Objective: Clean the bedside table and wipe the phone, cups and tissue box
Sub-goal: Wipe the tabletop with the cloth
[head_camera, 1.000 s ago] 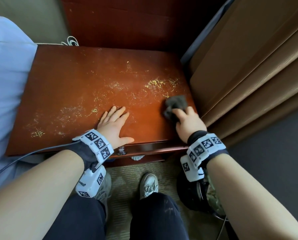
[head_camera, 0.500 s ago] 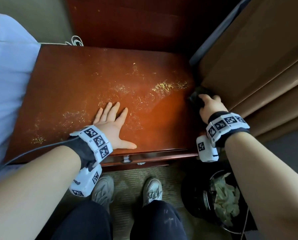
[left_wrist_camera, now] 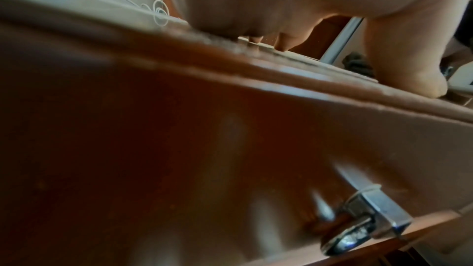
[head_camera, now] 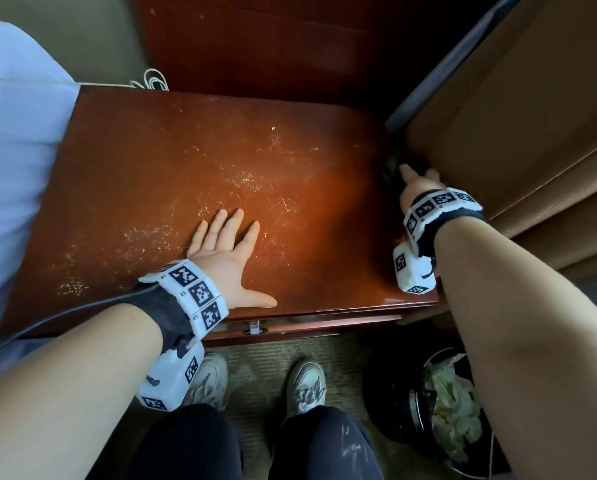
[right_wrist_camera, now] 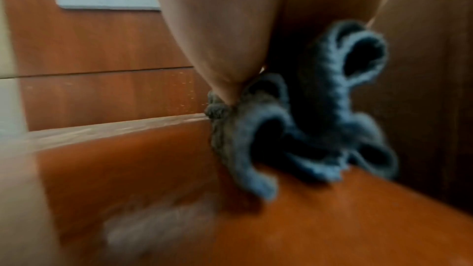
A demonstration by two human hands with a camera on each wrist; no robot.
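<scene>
**Currently wiping the right edge of the bedside table: crumbs remain**

Currently my right hand [head_camera: 420, 188] pinches a bunched grey cloth [right_wrist_camera: 294, 135] at the right edge of the bedside table [head_camera: 134, 174], close against the brown curtain [head_camera: 518, 116]. My left hand [head_camera: 226, 252] lies flat near the front edge, fingers spread, holding nothing.

Finding: pale yellow crumbs [head_camera: 245, 178] are scattered across the middle and left of the top. No phone, cups or tissue box appear in any view.

Recommendation: to do this pass well, I judge the cloth should be flattened under the fingers rather than kept wadded, then drawn in overlapping strokes towards one edge, so debris gathers instead of spreading. The bin [head_camera: 439, 410] on the floor below the right corner looks the sensible place to sweep it.

View comparison: only the right wrist view shows the cloth's folds and the thumb [right_wrist_camera: 220, 33] pressing them. The left wrist view alone shows the metal drawer handle [left_wrist_camera: 368, 224]. The head view alone shows the crumbs' extent.
</scene>
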